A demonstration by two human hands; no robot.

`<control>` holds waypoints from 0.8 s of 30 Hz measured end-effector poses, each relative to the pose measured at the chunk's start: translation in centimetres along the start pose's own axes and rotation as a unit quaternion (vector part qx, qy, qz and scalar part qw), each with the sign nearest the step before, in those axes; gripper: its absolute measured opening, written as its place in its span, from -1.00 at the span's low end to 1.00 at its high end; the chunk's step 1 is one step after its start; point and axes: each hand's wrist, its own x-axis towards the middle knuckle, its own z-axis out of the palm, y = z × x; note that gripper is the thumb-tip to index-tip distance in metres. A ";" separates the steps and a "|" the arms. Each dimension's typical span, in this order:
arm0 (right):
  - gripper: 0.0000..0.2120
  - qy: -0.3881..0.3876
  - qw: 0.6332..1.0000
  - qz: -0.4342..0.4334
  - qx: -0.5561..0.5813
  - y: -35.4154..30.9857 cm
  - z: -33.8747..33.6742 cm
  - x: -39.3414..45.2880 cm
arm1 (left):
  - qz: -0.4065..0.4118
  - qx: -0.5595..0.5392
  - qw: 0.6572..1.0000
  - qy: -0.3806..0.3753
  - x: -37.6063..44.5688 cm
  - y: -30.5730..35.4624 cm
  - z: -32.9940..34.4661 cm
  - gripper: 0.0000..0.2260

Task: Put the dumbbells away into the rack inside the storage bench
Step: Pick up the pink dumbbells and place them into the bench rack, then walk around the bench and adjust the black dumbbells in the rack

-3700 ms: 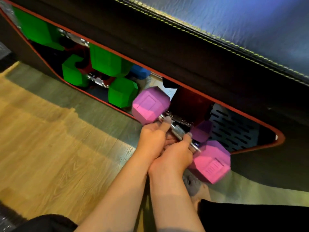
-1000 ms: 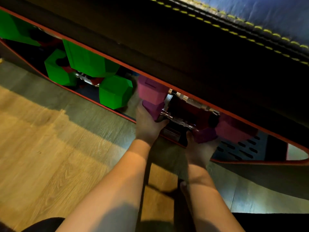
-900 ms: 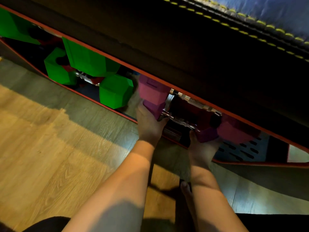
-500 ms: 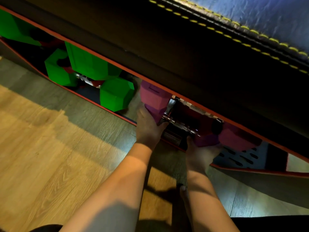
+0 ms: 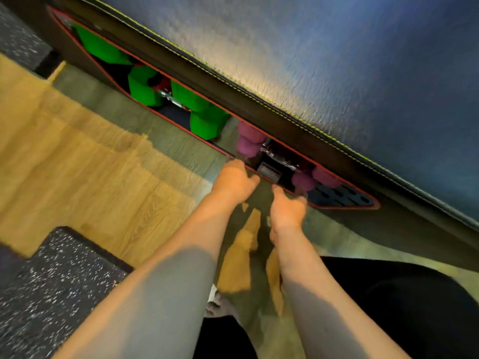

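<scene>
Pink dumbbells (image 5: 250, 141) lie in the rack (image 5: 339, 195) inside the storage bench (image 5: 285, 125), right of frame centre, their long axis running from upper left to lower right along the red-edged opening; chrome handles show between the heads. Green dumbbells (image 5: 204, 120) fill the opening's upper-left part, aligned the same way. The left hand (image 5: 234, 181) and right hand (image 5: 286, 208) hover just outside the opening, fingers loosely curled, holding nothing; motion blur hides finer detail. The bench's blue padded top (image 5: 337, 60) fills the upper right. Wooden floor (image 5: 77, 151) and speckled black mat (image 5: 51, 281) lie at left.
</scene>
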 end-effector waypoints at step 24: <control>-0.76 -0.305 0.864 -0.271 -0.297 -15.9 -30.2 -37.2 | 0.019 -0.116 0.991 0.059 -47.4 13.2 -22.0 -0.69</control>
